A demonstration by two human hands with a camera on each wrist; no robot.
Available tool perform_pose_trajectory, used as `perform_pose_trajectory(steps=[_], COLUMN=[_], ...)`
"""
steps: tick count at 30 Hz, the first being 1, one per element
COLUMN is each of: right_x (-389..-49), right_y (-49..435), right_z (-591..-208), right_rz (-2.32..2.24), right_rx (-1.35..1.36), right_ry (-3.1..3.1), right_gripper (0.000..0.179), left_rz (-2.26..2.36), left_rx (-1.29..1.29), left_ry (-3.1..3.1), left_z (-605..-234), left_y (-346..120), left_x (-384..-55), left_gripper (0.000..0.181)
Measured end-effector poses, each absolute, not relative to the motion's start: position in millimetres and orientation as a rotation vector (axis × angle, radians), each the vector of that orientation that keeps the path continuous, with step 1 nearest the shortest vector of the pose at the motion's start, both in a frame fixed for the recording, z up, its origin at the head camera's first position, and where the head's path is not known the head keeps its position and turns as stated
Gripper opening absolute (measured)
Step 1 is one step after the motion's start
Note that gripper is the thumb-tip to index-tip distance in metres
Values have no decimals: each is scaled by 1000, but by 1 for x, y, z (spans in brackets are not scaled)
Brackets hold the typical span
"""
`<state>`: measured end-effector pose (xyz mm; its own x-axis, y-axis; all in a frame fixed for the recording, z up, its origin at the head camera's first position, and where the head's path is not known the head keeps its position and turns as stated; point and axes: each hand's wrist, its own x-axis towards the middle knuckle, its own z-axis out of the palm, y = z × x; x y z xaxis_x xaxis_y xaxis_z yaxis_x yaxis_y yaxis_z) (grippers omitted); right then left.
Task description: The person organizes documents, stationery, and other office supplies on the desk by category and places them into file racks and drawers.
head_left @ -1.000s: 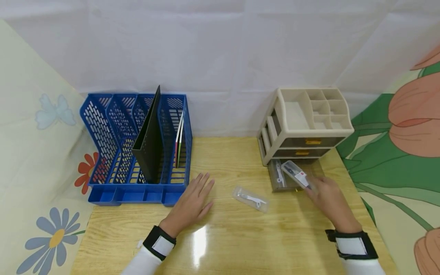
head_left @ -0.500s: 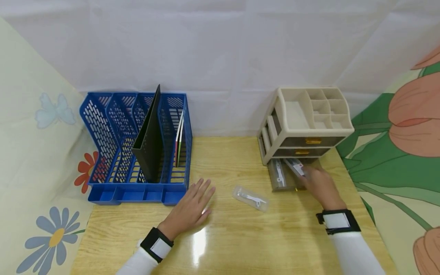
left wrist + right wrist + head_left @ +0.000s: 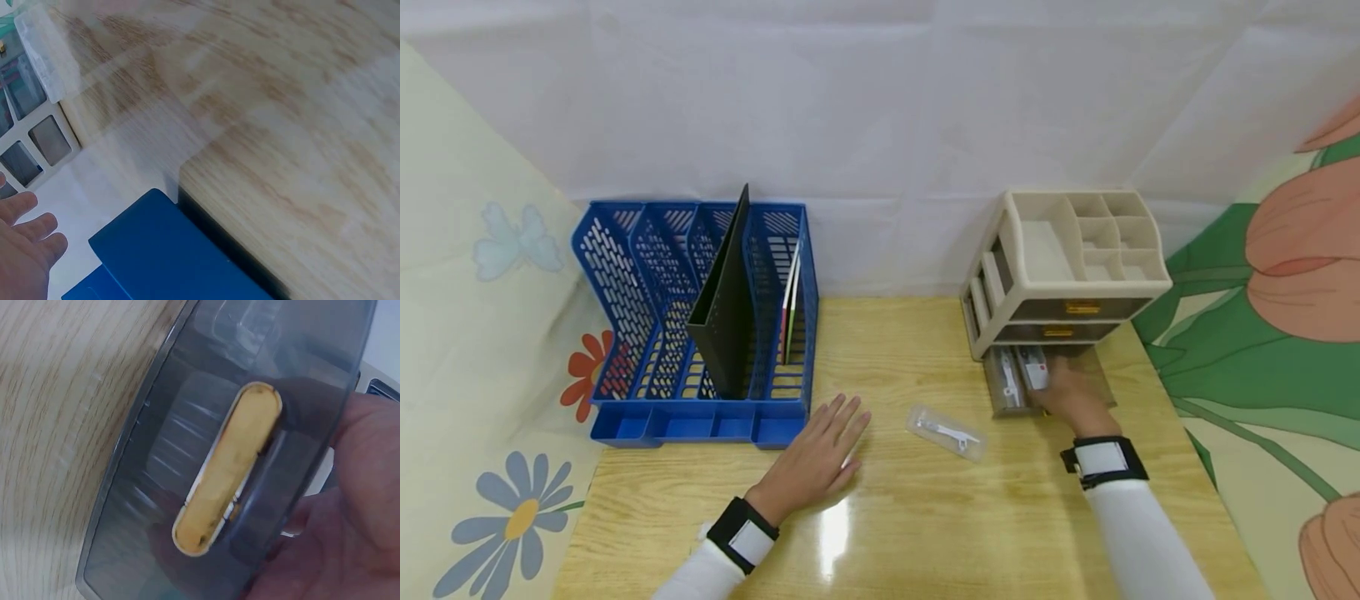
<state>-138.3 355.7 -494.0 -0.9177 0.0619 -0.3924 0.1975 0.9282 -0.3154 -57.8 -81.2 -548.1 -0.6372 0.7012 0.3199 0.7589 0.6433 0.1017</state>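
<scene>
My right hand reaches into the pulled-out bottom drawer of a beige desk organizer. It holds the near end of a clear plastic case with a white label and a red mark, lying low in the drawer. Left of that case, a clear pack with a white slender tool lies inside too. In the right wrist view, the fingers show behind the smoky drawer front with its gold handle. My left hand rests on the table, fingers spread, beside the blue file rack.
Another clear pack with a white tool lies on the wooden table between the hands. The blue rack holds a black folder and thin booklets. A white cloth wall stands behind.
My right hand has moved left and forward into the drawer, lowering the clear plastic case from above it to beside the other pack. The left hand has barely moved.
</scene>
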Motion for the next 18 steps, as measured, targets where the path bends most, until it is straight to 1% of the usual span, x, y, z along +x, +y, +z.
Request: perform_pose_trajectory(steps=[3, 13, 18], right_x=[-141, -143, -142], right_y=[354, 350, 351], right_z=[-496, -497, -498], right_rz=[-488, -474, -466], right_rx=[222, 224, 203], right_ry=[2669, 2672, 2688], right_gripper=[85, 75, 64], left_rz=[-332, -336, -372], left_rx=[-1181, -1172, -1156], left_ry=[-2636, -2631, -2635], left_z=[-549, -551, -555], left_y=[-82, -82, -80], left_x=[-57, -56, -57], left_gripper=[69, 68, 68])
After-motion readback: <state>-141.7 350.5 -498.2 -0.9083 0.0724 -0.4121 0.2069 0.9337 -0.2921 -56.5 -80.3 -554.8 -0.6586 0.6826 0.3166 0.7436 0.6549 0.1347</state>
